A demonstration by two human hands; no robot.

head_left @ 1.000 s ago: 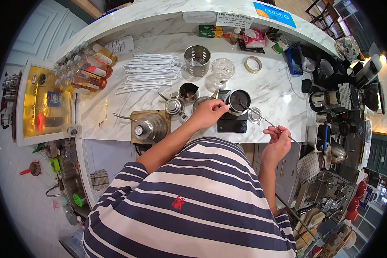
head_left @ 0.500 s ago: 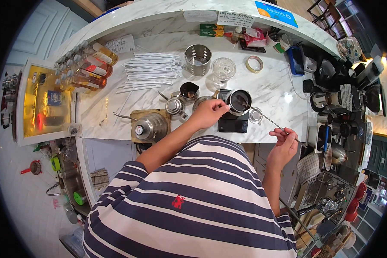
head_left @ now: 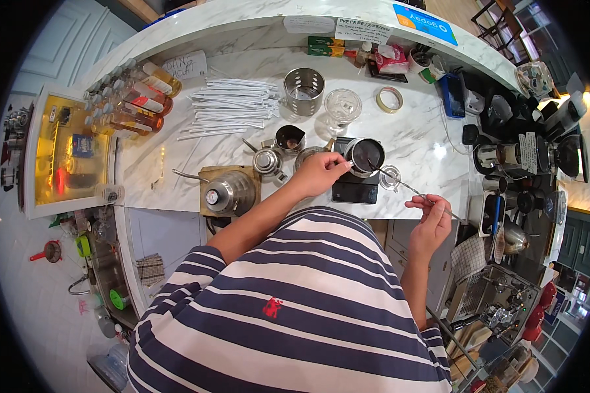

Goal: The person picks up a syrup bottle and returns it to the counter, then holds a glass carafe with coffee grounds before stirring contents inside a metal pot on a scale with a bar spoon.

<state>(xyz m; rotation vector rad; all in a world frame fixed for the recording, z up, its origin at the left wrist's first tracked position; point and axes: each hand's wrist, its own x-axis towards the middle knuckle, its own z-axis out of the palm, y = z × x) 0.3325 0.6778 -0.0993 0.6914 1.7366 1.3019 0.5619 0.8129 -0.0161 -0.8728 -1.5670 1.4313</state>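
Note:
My left hand (head_left: 320,174) is closed at the side of a metal cup (head_left: 351,159), thumb and finger pinching its handle. Dark liquid (head_left: 368,154) fills the cup, which stands at the back of a black digital scale (head_left: 354,192). Between the fingers of my right hand (head_left: 431,221) is a long, thin bar spoon (head_left: 404,185) with a twisted shaft. It slants leftward, and its far end dips into the liquid, where the tip is hidden. A small clear glass lid or dish (head_left: 390,177) sits just right of the cup, under the spoon's shaft.
Left of the cup stand a small steel pot (head_left: 267,162), a steel pitcher (head_left: 288,139) and a gooseneck kettle (head_left: 231,194) on a wooden board. Behind are wrapped straws (head_left: 233,108), a perforated steel holder (head_left: 303,92), a clear plastic cup (head_left: 342,108) and a tape roll (head_left: 389,99).
The bar spoon's shaft has shifted slightly within the cup, and my right hand has moved a little to the left with it. My left hand stays on the cup's handle.

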